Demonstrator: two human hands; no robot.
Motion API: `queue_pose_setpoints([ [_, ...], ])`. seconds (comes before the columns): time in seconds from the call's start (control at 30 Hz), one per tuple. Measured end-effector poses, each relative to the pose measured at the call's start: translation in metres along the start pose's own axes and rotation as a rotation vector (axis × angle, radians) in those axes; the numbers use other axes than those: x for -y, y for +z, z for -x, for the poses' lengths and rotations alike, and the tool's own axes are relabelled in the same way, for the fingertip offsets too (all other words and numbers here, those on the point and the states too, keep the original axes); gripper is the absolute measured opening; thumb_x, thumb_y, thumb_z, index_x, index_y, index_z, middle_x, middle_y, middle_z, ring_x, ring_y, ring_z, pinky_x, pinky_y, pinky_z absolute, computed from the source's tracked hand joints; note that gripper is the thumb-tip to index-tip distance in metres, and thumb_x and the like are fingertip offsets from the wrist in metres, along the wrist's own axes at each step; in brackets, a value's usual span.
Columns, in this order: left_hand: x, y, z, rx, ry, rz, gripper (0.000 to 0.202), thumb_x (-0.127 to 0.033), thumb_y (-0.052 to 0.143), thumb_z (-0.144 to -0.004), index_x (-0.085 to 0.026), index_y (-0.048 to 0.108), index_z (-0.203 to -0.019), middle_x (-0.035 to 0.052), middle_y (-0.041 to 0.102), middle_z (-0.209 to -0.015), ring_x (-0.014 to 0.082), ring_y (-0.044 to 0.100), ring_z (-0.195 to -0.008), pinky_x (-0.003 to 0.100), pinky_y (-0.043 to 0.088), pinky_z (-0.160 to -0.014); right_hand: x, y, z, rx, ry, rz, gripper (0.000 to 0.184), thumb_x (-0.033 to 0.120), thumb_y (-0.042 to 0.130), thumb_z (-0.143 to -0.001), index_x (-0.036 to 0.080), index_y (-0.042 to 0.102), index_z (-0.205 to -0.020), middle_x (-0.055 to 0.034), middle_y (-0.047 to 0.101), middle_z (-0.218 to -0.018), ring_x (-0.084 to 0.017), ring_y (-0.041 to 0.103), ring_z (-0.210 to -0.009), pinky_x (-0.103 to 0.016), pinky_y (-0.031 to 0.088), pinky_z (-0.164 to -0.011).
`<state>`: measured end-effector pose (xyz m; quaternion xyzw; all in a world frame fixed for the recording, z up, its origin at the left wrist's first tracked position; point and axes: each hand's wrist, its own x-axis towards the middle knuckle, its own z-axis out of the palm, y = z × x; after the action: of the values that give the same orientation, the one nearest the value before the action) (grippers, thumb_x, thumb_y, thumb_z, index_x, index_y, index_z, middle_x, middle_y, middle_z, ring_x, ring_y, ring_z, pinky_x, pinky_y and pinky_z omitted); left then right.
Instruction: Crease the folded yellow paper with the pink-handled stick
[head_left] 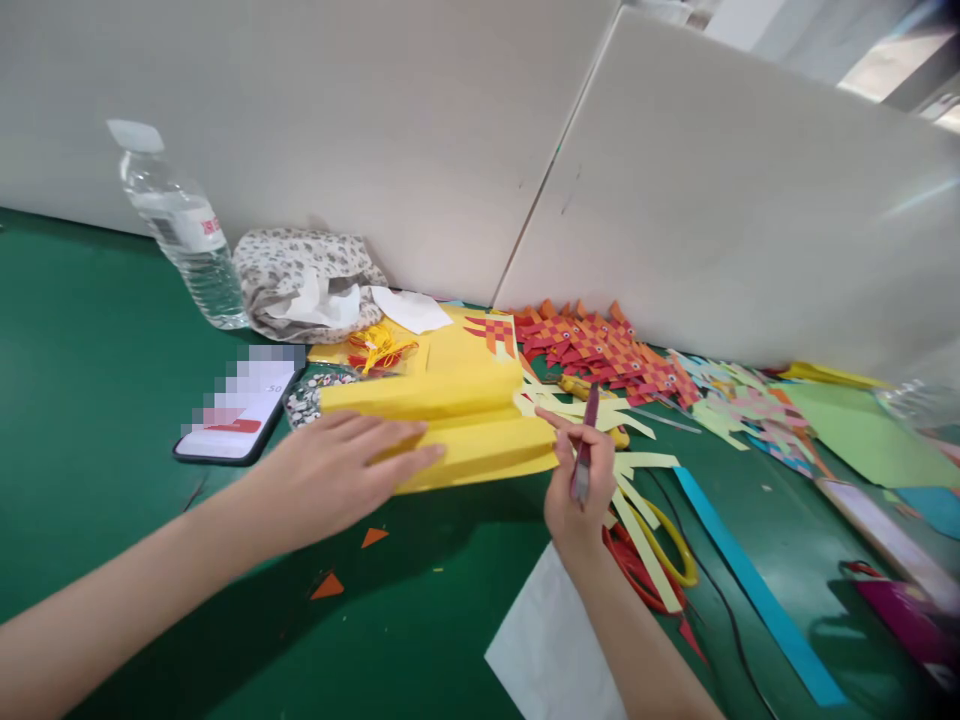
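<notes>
My left hand [341, 470] lies flat, fingers stretched out, pressing on a folded yellow paper sheet [465, 420] on the green table [97, 400]. My right hand [577, 485] is closed round a dark red pen-like tool [585, 445], held upright at the sheet's right edge. Pale yellow paper strips [637, 470] lie just right of that hand. Red and yellow scissors [660, 560] rest on the table below it.
A water bottle [184, 235], a patterned cloth pouch [307, 280] and a phone [240, 405] sit at the left. Woven orange paper fish [600, 350] and pastel ones [742, 410] line the white partition [712, 190]. A blue strip [757, 590] and white paper [547, 650] lie near.
</notes>
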<state>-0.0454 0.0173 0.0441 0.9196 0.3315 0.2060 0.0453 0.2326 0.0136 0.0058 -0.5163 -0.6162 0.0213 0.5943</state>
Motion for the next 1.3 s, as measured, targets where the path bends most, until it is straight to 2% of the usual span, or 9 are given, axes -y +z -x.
queue_pose_setpoints([
  [0.17,-0.001,0.04,-0.003,0.135,0.064,-0.038,0.041,-0.017,0.043,-0.094,-0.03,0.049,-0.133,0.0073,0.056,-0.134,0.0252,0.058,-0.115,0.039,0.049,-0.093,0.003,0.0,-0.005,-0.099,0.124,-0.059,0.021,0.037,0.045,-0.095,0.021,0.054,-0.085,-0.007,0.071,-0.084,-0.02,0.063,-0.073,-0.036,0.049,-0.071],
  [0.3,0.007,0.045,-0.004,0.082,0.004,-0.032,0.039,-0.019,0.043,-0.093,-0.03,0.051,-0.13,0.007,0.058,-0.132,0.0241,0.059,-0.113,0.037,0.05,-0.092,0.003,-0.003,-0.005,-0.065,0.188,-0.128,0.04,0.047,0.036,-0.095,0.02,0.061,-0.081,-0.005,0.069,-0.076,-0.017,0.059,-0.059,-0.035,0.047,-0.065],
  [0.43,0.012,0.046,-0.002,0.035,-0.013,0.037,0.04,-0.018,0.043,-0.092,-0.03,0.053,-0.129,0.0056,0.057,-0.132,0.0222,0.057,-0.117,0.036,0.048,-0.096,0.004,-0.002,-0.006,-0.106,0.402,-0.351,0.05,0.055,0.033,-0.092,0.017,0.065,-0.094,-0.0007,0.065,-0.055,-0.016,0.053,-0.043,-0.031,0.042,-0.05],
  [0.57,0.014,0.05,0.0,0.023,-0.045,0.087,0.039,-0.022,0.042,-0.094,-0.03,0.053,-0.131,0.0062,0.06,-0.129,0.0224,0.059,-0.113,0.038,0.048,-0.096,0.007,-0.001,-0.011,-0.153,0.618,-0.498,0.048,0.054,0.046,-0.086,0.016,0.065,-0.064,-0.0048,0.065,-0.053,-0.017,0.06,-0.047,-0.026,0.042,-0.044],
  [0.67,0.014,0.05,0.001,0.036,-0.054,0.095,0.039,-0.023,0.041,-0.095,-0.03,0.053,-0.132,0.0061,0.061,-0.128,0.0222,0.059,-0.112,0.037,0.048,-0.095,0.009,-0.001,-0.013,-0.059,0.68,-0.584,0.054,0.06,0.045,-0.085,0.017,0.065,-0.059,-0.0046,0.063,-0.05,-0.015,0.06,-0.045,-0.024,0.042,-0.041],
  [0.83,0.017,0.051,0.003,0.019,-0.074,0.17,0.039,-0.024,0.043,-0.095,-0.033,0.053,-0.132,0.0048,0.062,-0.127,0.0231,0.06,-0.112,0.039,0.048,-0.095,0.007,0.0,-0.006,0.097,0.772,-0.562,0.058,0.067,0.049,-0.08,0.017,0.061,-0.053,0.001,0.052,-0.038,-0.009,0.043,-0.026,-0.018,0.023,-0.026],
  [1.03,0.018,0.052,0.004,-0.057,-0.164,0.328,0.031,-0.03,0.049,-0.093,-0.031,0.064,-0.119,0.0025,0.066,-0.123,0.0223,0.063,-0.11,0.037,0.049,-0.097,0.011,0.005,-0.002,0.317,0.662,-0.488,0.029,0.043,0.076,-0.071,0.018,0.063,-0.066,0.0018,0.063,-0.05,-0.011,0.057,-0.04,-0.021,0.047,-0.042],
  [1.2,0.02,0.054,0.004,-0.028,-0.074,0.165,0.032,-0.029,0.045,-0.095,-0.028,0.062,-0.123,0.0032,0.065,-0.123,0.0217,0.062,-0.111,0.037,0.05,-0.096,0.02,0.005,-0.004,0.373,0.64,-0.433,0.024,0.039,0.079,-0.067,0.019,0.065,-0.072,0.0022,0.065,-0.058,-0.011,0.059,-0.045,-0.021,0.048,-0.045],
  [1.3,0.022,0.057,0.004,-0.076,0.007,0.086,0.032,-0.028,0.043,-0.097,-0.024,0.062,-0.122,0.0042,0.067,-0.12,0.0212,0.063,-0.106,0.037,0.053,-0.09,0.021,0.004,-0.003,0.437,0.639,-0.412,0.023,0.037,0.08,-0.067,0.019,0.066,-0.069,0.0019,0.063,-0.056,-0.011,0.059,-0.047,-0.021,0.045,-0.044],
])
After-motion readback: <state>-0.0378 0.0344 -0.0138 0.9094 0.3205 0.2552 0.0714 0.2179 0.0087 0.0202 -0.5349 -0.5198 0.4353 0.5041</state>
